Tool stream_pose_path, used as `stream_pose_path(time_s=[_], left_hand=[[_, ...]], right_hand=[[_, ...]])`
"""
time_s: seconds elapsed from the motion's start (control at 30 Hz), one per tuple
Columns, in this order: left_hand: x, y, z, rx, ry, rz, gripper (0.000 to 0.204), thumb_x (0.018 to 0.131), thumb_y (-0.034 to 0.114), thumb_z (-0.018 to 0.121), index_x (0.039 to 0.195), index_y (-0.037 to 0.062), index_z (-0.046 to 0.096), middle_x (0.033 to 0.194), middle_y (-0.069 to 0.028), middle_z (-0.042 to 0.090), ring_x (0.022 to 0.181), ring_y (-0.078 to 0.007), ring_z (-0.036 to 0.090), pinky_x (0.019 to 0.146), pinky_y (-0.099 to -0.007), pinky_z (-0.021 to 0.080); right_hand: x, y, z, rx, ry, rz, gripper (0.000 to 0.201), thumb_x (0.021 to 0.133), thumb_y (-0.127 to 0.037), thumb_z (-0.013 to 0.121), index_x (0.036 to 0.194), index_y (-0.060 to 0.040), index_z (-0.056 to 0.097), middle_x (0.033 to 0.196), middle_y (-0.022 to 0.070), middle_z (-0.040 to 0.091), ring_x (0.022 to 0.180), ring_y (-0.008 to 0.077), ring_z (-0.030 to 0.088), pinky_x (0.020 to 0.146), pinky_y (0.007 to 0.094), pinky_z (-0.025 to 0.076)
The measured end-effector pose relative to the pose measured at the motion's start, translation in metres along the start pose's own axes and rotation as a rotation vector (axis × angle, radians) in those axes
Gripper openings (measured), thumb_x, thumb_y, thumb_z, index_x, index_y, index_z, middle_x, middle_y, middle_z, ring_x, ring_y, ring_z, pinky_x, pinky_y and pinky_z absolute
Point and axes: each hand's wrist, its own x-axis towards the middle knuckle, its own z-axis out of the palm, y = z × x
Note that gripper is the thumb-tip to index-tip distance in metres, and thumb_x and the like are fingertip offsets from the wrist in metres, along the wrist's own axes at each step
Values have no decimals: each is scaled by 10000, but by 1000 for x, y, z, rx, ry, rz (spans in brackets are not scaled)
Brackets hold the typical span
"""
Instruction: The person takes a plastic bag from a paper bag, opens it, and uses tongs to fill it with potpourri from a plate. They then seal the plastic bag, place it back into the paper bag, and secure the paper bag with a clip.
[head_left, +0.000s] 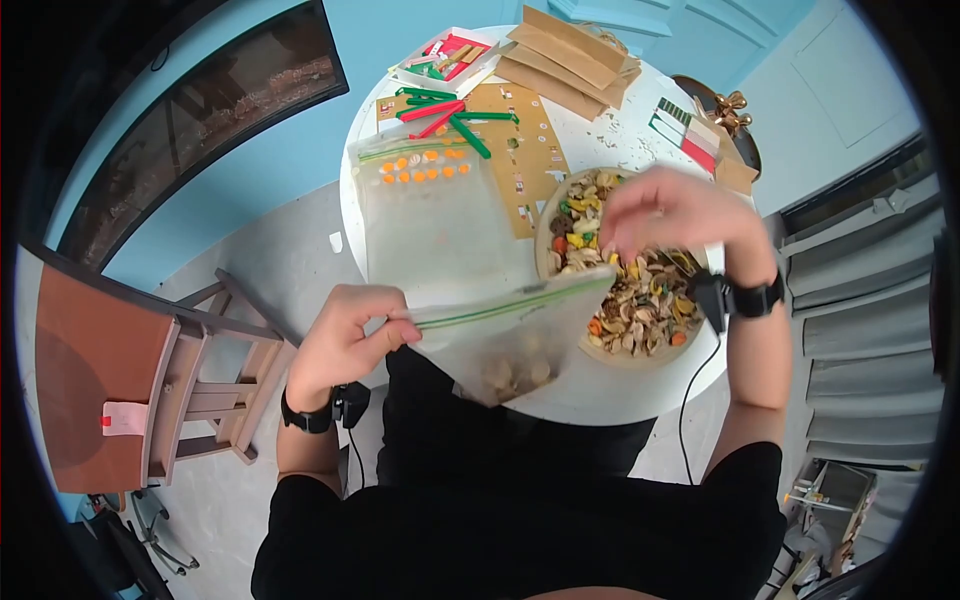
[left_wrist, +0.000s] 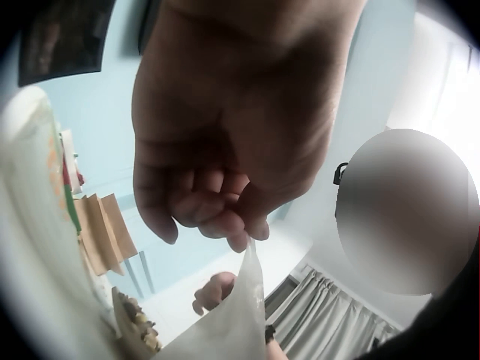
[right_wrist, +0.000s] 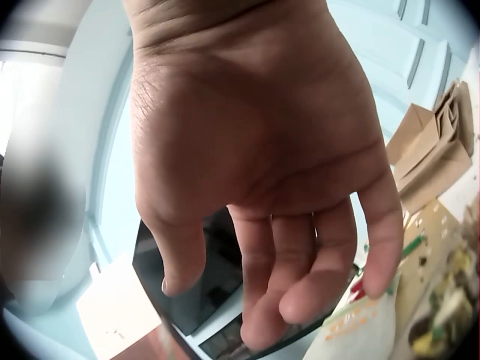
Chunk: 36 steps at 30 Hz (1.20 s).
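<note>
Thumb and fingers of my left hand (head_left: 352, 335) pinch the left end of a frosted zip bag (head_left: 480, 345) by its green-striped top edge. Some pale pieces lie in the bottom of this bag. In the left wrist view, the bag's corner (left_wrist: 252, 259) hangs from the fingertips. My right hand (head_left: 675, 210) is over a round tray (head_left: 548, 210) heaped with mixed dried pieces (head_left: 640, 310), brown, yellow, orange and green. Its fingers (right_wrist: 259, 326) are loosely bent, with nothing between them in the right wrist view.
A second zip bag (head_left: 435, 225) with orange dots lies flat on the white table (head_left: 585, 400). Behind it are green and red sealing clips (head_left: 470, 135) on a brown sheet (head_left: 530, 150), a box of small items (head_left: 445, 60) and folded paper bags (head_left: 565, 65). A wooden chair (head_left: 215, 400) stands left.
</note>
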Motion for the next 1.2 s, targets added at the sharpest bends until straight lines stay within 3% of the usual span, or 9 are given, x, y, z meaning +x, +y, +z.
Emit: stream_pose_path(time_s=[0.03, 0.17, 0.33, 0.43, 0.77, 0.83, 0.9, 0.97, 1.2], left_hand=[[0, -2, -1, -13, 3, -13, 79, 855, 12, 724, 801, -13, 671, 711, -97, 678, 650, -195, 646, 625, -291, 484], [2, -19, 2, -194, 93, 129, 86, 869, 34, 730, 932, -7, 688, 823, -104, 690, 730, -218, 648, 690, -312, 495], [-2, -17, 20, -184, 60, 83, 164, 918, 54, 712, 1068, -13, 705, 947, -119, 704, 828, -232, 660, 775, -323, 506], [-18, -23, 31, -286, 99, -13, 186, 976, 111, 669, 1104, -15, 719, 974, -109, 733, 879, -218, 677, 824, -320, 513], [-56, -7, 23, -662, 402, 111, 364, 1062, 285, 567, 1025, -48, 709, 906, -140, 745, 845, -225, 698, 841, -342, 530], [-56, -1, 4, -836, 225, 248, 427, 1034, 375, 605, 997, -40, 696, 1179, -233, 667, 1023, -285, 649, 849, -356, 519], [-67, 6, -11, -865, 193, 188, 550, 1033, 446, 574, 1280, -40, 649, 1507, -334, 411, 1349, -449, 483, 1086, -546, 460], [-64, 2, -15, -1245, -11, 351, 614, 1048, 480, 522, 1403, -18, 573, 1612, -306, 277, 1465, -466, 349, 1178, -619, 347], [-111, -40, 0, -1443, 49, 151, 556, 1079, 428, 481, 1296, -65, 618, 1546, -231, 415, 1376, -386, 476, 1098, -547, 450]], right_hand=[[14, 8, -23, 38, 1, 51, 318, 971, -345, 695, 947, -29, 722, 715, 39, 659, 685, 75, 641, 612, 234, 461], [112, 72, -126, -677, 884, 52, 475, 944, -510, 646, 1100, -71, 739, 951, 123, 762, 859, 253, 731, 784, 373, 560], [173, 140, -162, -568, 694, 493, 430, 967, -431, 599, 1195, -92, 733, 1054, 166, 760, 999, 352, 725, 946, 456, 545], [183, 174, -158, -692, 880, 445, 380, 970, -405, 592, 1157, -113, 747, 992, 167, 767, 1011, 370, 717, 928, 479, 548], [30, 40, -55, -847, 1270, -155, 249, 1000, -266, 611, 1129, -117, 764, 852, 212, 706, 799, 424, 677, 714, 456, 557], [0, 15, -22, -810, 1332, -317, 225, 977, -218, 664, 1150, -116, 766, 823, 188, 709, 726, 375, 681, 655, 410, 550], [-26, -2, 10, -909, 1320, -471, 264, 933, -130, 706, 1191, -105, 755, 824, 156, 713, 672, 312, 660, 620, 370, 533], [-42, -10, 40, -990, 1275, -639, 337, 891, -55, 732, 1226, -93, 743, 834, 123, 717, 639, 261, 638, 595, 342, 520], [-75, -5, 166, -1067, 942, -762, 620, 758, 32, 703, 1370, -41, 634, 916, 64, 708, 650, 189, 604, 545, 324, 503]])
